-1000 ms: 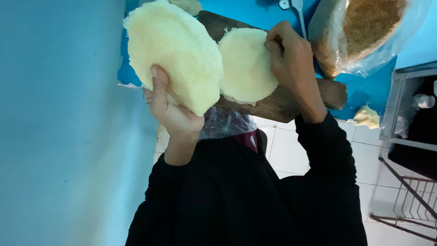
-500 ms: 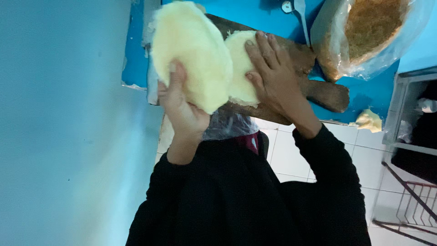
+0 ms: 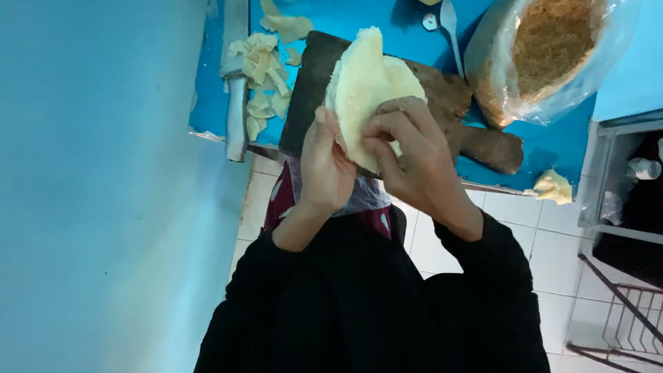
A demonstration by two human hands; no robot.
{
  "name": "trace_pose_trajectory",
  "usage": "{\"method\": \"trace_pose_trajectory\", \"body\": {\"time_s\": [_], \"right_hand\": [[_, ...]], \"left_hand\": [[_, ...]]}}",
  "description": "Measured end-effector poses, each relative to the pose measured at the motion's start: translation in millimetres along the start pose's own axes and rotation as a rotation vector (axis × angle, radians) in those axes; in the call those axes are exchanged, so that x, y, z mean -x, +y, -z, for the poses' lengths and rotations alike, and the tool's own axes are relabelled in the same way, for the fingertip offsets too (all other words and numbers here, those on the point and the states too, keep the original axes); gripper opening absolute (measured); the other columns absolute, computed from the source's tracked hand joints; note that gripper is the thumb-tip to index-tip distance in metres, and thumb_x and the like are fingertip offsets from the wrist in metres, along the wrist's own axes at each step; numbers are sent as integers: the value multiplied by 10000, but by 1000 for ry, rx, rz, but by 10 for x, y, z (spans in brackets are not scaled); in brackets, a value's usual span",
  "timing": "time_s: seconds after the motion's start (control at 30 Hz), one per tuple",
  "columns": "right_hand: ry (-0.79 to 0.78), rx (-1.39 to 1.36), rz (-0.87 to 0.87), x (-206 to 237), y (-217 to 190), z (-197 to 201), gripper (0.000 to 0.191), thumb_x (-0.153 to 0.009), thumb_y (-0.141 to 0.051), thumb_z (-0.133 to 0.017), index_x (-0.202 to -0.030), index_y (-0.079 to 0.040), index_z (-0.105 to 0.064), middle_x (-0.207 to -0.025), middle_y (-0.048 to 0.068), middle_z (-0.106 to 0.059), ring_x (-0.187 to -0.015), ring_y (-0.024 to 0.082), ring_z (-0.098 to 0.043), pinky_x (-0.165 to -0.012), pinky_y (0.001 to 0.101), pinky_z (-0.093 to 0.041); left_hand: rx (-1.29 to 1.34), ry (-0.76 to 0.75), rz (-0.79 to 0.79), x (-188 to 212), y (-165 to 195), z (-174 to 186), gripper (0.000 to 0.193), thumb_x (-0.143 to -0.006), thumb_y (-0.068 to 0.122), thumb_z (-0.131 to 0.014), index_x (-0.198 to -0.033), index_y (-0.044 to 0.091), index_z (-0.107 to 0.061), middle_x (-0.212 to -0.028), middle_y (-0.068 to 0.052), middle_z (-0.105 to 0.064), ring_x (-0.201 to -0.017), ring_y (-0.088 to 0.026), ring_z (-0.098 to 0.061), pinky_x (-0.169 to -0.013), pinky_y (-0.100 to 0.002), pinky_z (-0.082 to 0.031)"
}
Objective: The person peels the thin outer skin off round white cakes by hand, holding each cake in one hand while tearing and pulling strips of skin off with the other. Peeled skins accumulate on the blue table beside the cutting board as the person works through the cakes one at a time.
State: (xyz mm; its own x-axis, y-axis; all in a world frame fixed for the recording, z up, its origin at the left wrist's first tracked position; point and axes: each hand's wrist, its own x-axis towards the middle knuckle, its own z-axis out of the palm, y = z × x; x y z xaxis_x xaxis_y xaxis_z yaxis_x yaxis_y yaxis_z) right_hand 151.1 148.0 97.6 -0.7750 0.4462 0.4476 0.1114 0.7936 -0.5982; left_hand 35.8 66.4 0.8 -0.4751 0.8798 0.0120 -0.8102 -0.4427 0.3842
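Dough disc (image 3: 359, 90): pale, round and flat, you hold it on edge between both hands, above the near end of the cutting board.
Your left hand (image 3: 326, 169): palm against the disc's left face, thumb up along its near edge, fingers hidden behind it, so you clamp it from that side.
Your right hand (image 3: 407, 155): fingers curled together and pressed onto the disc's right face, pinching it against the left hand.
Cutting board (image 3: 442, 93): dark wood with a handle pointing right, lying on the blue table (image 3: 552, 141) just beyond your hands.
Dough trimmings (image 3: 259, 72): pale strips heaped left of the board.
Small dough lump (image 3: 551, 186): at the table's near edge, right of the handle.
Bag of brown crumbs (image 3: 549, 48): clear plastic, far right.
Spoon (image 3: 450, 24): between board and bag.
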Motion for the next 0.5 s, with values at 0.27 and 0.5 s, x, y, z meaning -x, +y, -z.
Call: {"method": "trace_pose_trajectory", "body": {"time_s": [0.27, 0.5], "right_hand": [[73, -57, -113, 21, 14, -34, 156, -935, 30, -735, -1065, -11, -659, -1118, 133, -677, -986, 249, -662, -778, 327, -527], [6, -407, -303, 47, 232, 43, 102, -934, 36, -673, -1031, 33, -706, -1095, 98, -688, -952, 127, -634, -809, 248, -493]], "left_hand": [[-84, -74, 5, 25, -20, -106, 530, -1198, 320, -426, -1594, -25, -354, -1497, -149, -522, -1374, -217, -534, -1184, -380, -444], [-246, -59, -58, 23, -87, -124, 458, -1129, 143, -582, -1521, -35, -425, -1402, -114, -586, -1262, -170, -589, -1098, -339, -486]]}}
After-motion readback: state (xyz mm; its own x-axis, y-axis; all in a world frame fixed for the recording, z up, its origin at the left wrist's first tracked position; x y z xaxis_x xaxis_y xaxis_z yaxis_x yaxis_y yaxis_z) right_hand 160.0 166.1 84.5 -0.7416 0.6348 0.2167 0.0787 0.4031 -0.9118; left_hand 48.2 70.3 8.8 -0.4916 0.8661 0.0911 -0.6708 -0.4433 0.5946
